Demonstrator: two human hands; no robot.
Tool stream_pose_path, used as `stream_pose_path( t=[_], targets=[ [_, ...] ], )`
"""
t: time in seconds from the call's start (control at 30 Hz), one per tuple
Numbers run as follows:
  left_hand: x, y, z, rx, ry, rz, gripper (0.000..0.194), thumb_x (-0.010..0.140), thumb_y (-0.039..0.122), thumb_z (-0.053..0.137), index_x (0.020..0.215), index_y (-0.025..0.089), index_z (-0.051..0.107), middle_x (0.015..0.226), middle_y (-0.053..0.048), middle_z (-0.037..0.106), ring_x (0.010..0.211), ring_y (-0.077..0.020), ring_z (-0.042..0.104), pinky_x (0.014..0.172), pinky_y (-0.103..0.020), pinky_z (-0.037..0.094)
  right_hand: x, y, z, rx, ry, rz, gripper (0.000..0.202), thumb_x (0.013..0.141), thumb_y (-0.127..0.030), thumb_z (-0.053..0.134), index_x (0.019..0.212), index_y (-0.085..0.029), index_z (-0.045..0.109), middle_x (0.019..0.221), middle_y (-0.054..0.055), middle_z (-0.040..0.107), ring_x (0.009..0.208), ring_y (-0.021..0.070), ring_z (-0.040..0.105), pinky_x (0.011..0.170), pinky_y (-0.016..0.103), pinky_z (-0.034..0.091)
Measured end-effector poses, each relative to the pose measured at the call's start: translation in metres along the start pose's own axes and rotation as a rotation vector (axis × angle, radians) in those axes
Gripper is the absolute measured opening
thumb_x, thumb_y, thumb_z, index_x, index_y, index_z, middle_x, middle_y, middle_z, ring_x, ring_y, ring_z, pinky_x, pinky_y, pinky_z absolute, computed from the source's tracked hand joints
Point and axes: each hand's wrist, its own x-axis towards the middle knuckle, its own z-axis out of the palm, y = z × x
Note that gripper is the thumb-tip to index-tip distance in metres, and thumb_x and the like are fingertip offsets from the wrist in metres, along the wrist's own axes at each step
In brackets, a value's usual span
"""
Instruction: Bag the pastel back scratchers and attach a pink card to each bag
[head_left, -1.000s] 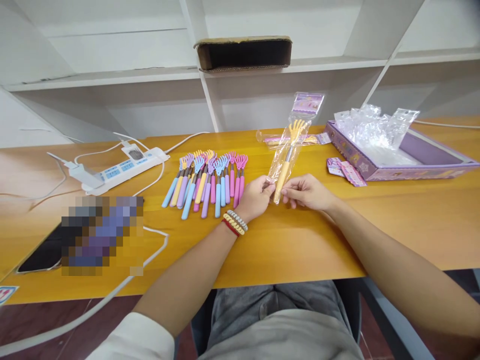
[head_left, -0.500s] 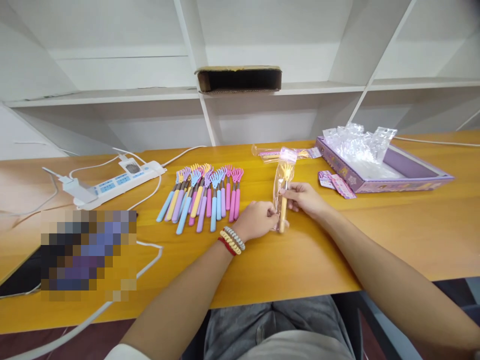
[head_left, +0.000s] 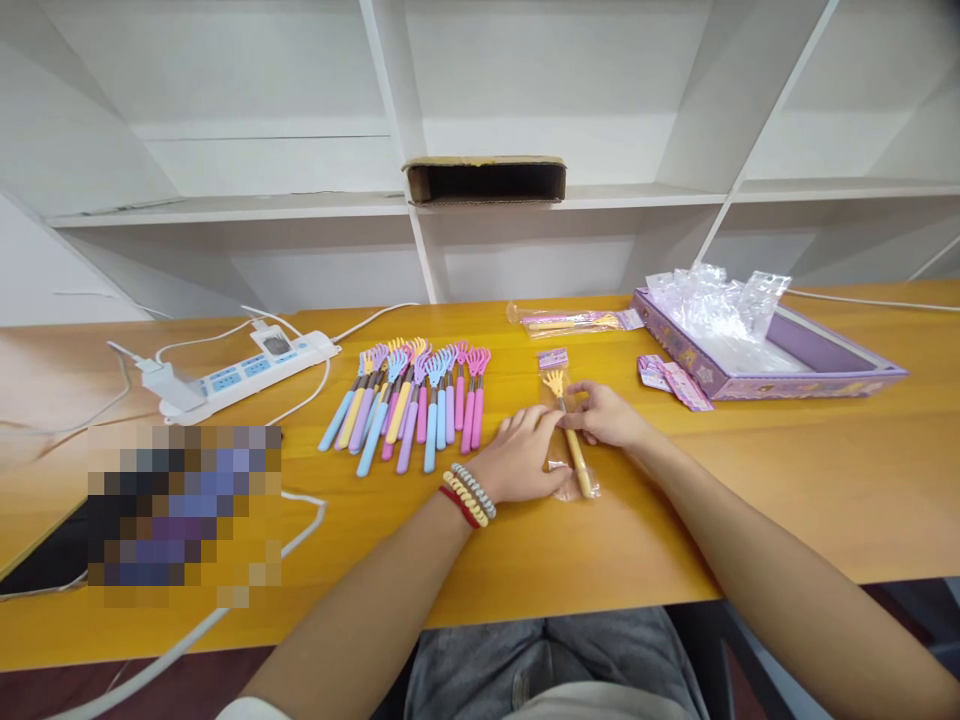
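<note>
Lying on the desk (head_left: pixel 585 560) between my left grip (head_left: pixel 521 457) and right grip (head_left: pixel 606 413), a yellow claw-headed stick (head_left: pixel 575 458) showed through its clear sleeve (head_left: pixel 568 493). The left lay spread, unclosed; whether the curled right pinched anything, I couldn't tell. Uneven pressure could have creased the sleeve.

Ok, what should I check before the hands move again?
1. Yellow scratcher inside its clear bag: ok.
2. Purple label at the bag's far end: ok.
3. Left hand touching the bag: ok.
4. Right hand gripping firmly: cannot tell.
5. Bag sealed: cannot tell.
6. Scratchers in the left-side pile bagged: not ok, they lie bare.
</note>
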Motion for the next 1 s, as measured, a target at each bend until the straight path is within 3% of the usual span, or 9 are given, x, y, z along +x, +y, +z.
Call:
stream_pose_path(
  t=[0.13, 0.27, 0.37, 0.5, 0.6, 0.67, 0.7, 0.87, 1.0],
  targets=[
    [0.0, -0.004, 0.002, 0.014, -0.053, -0.033, 0.067, 0.074, 0.05, 0.054, 0.132, 0.021, 0.033, 0.133, -0.012, 0.039, 0.124, -0.0309, 0.035, 0.101, -0.047, 0.029, -0.003, -0.003, -0.003, -0.279, 0.136, -0.043, 0.067, 0.061, -0.041, 0.069, 0.117, -0.013, 0.047, 0.062, -0.001, 0.058, 0.052, 0.0127, 0.053, 0.048, 0.022, 0.038],
    [0.0, -0.007, -0.001, 0.02, -0.147, 0.028, 0.077, 0.077, 0.052, 0.05, 0.14, 0.021, 0.021, 0.148, -0.011, 0.023, 0.134, -0.0311, 0.021, 0.106, -0.047, 0.02, -0.006, -0.005, -0.01, -0.453, 0.159, -0.119, 0.086, 0.061, -0.046, 0.067, 0.134, -0.014, 0.034, 0.079, 0.004, 0.063, 0.072, 0.0182, 0.058, 0.063, 0.026, 0.043],
    [0.0, -0.007, -0.004, 0.004, -0.205, 0.088, 0.077, 0.08, 0.05, 0.047, 0.143, 0.019, 0.016, 0.149, -0.01, 0.023, 0.134, -0.0291, 0.022, 0.107, -0.045, 0.017, -0.008, -0.005, -0.017, -0.556, 0.128, -0.186, 0.073, 0.06, -0.051, 0.066, 0.122, -0.017, 0.05, 0.093, 0.007, 0.062, 0.086, 0.0212, 0.057, 0.074, 0.029, 0.043],
    [0.001, -0.006, -0.007, -0.037, -0.22, 0.117, 0.085, 0.076, 0.051, 0.053, 0.144, 0.018, 0.014, 0.146, -0.011, 0.029, 0.131, -0.0298, 0.027, 0.106, -0.046, 0.019, -0.007, -0.003, -0.026, -0.555, 0.109, -0.239, 0.043, 0.066, -0.044, 0.061, 0.101, -0.019, 0.063, 0.092, 0.006, 0.063, 0.083, 0.0193, 0.057, 0.076, 0.028, 0.042],
    [0.001, -0.004, -0.009, -0.085, -0.257, 0.169, 0.086, 0.073, 0.054, 0.056, 0.143, 0.018, 0.021, 0.144, -0.011, 0.033, 0.13, -0.0299, 0.028, 0.106, -0.046, 0.019, 0.0, 0.002, -0.028, -0.541, 0.335, -0.277, 0.03, 0.073, -0.033, 0.052, 0.094, -0.016, 0.065, 0.093, 0.008, 0.064, 0.086, 0.0198, 0.057, 0.08, 0.029, 0.042],
    [0.001, -0.002, -0.01, -0.117, -0.286, 0.213, 0.082, 0.073, 0.055, 0.057, 0.141, 0.021, 0.028, 0.143, -0.009, 0.035, 0.131, -0.0294, 0.028, 0.107, -0.046, 0.017, 0.005, 0.007, -0.028, -0.584, 0.488, -0.28, 0.037, 0.077, -0.034, 0.049, 0.103, -0.013, 0.064, 0.103, 0.011, 0.062, 0.098, 0.0231, 0.054, 0.088, 0.033, 0.04],
    [0.001, -0.001, -0.01, -0.129, -0.295, 0.226, 0.08, 0.072, 0.055, 0.058, 0.14, 0.023, 0.03, 0.143, -0.007, 0.035, 0.131, -0.0292, 0.028, 0.107, -0.046, 0.017, 0.008, 0.01, -0.028, -0.621, 0.501, -0.274, 0.042, 0.078, -0.037, 0.048, 0.109, -0.012, 0.062, 0.11, 0.013, 0.061, 0.104, 0.0253, 0.052, 0.093, 0.036, 0.037],
    [0.001, 0.001, -0.01, -0.143, -0.303, 0.218, 0.077, 0.071, 0.057, 0.059, 0.137, 0.025, 0.036, 0.144, -0.006, 0.034, 0.132, -0.029, 0.026, 0.108, -0.046, 0.016, 0.012, 0.02, -0.027, -0.753, 0.213, -0.158, 0.054, 0.088, -0.056, 0.024, 0.126, -0.029, 0.052, 0.139, 0.003, 0.043, 0.125, 0.0323, 0.036, 0.098, 0.054, 0.028],
    [0.002, 0.0, -0.009, -0.137, -0.303, 0.215, 0.076, 0.071, 0.061, 0.057, 0.135, 0.025, 0.038, 0.144, -0.006, 0.034, 0.132, -0.0294, 0.027, 0.107, -0.047, 0.017, 0.009, 0.019, -0.028, -0.783, 0.129, -0.122, 0.062, 0.086, -0.064, 0.014, 0.132, -0.034, 0.044, 0.144, -0.002, 0.035, 0.132, 0.0306, 0.029, 0.101, 0.056, 0.022]
  ],
)
